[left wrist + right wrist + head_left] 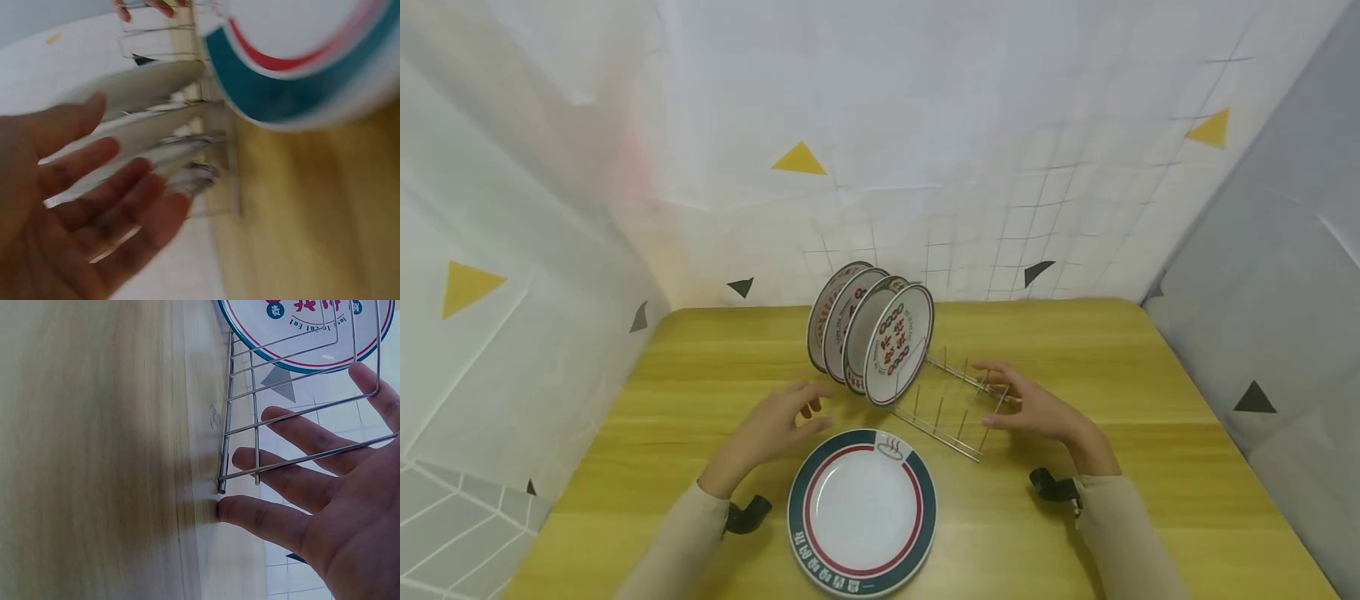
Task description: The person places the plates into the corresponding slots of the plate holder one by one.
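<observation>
Several white plates with patterned faces stand on edge in the left part of a wire dish rack. My left hand is held just left of them, fingers loosely bent, with nothing in its grasp. In the left wrist view its spread fingers overlap the plate edges and are blurred. My right hand is at the rack's right end. Its fingers are spread around the end wires in the right wrist view. In front lies a flat white plate with a teal and red rim.
The wooden table reaches back to a white sheet wall with yellow and dark triangles. Upright wires without plates fill the rack's right part. A dark cuff-mounted piece juts from the left wrist, another from the right.
</observation>
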The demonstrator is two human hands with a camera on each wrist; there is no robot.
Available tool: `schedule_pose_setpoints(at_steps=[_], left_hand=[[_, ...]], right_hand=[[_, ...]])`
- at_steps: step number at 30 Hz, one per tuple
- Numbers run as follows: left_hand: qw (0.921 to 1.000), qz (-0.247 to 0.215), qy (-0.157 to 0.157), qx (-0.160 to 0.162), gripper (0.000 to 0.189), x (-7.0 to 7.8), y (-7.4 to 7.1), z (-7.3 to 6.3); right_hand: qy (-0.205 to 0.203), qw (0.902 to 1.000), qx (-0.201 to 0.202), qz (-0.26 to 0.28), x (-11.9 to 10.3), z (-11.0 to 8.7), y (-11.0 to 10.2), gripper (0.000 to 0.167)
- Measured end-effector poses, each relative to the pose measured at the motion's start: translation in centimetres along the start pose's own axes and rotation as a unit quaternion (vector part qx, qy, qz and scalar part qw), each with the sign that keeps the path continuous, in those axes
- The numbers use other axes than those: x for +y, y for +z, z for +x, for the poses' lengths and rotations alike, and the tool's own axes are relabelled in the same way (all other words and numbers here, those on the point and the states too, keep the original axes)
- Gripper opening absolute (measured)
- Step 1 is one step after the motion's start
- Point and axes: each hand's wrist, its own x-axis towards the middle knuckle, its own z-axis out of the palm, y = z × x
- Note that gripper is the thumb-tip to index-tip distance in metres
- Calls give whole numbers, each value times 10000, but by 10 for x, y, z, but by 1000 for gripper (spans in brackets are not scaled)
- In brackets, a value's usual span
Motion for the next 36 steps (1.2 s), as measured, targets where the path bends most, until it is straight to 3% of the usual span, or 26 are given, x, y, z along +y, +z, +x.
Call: schedule_pose_setpoints(at_steps=[3, 5, 13, 18, 25, 36], left_hand=[[9964, -165, -407, -725, 52, -13, 5, -11], [9931, -302, -486, -1022, 58, -21, 10, -16], [9770, -1033, -769, -1700, 66, -39, 34, -33], [9723, -1422, -816, -1664, 66, -43, 47, -40], [9676, -1739, -939, -1573, 63, -43, 48, -39], [9744, -1638, -930, -1227, 45, -41, 50, -38]], right_hand=[[22, 10000, 12, 23, 0, 0, 0, 82], [12, 10000, 8, -3, 1, 1, 0, 81], [-2, 10000, 3, 5, 3, 2, 1, 81], [26, 10000, -43, 31, 2, 2, 0, 81], [59, 10000, 12, 3, -1, 0, -2, 81], [-42, 10000, -16, 33, 1, 0, 0, 82]])
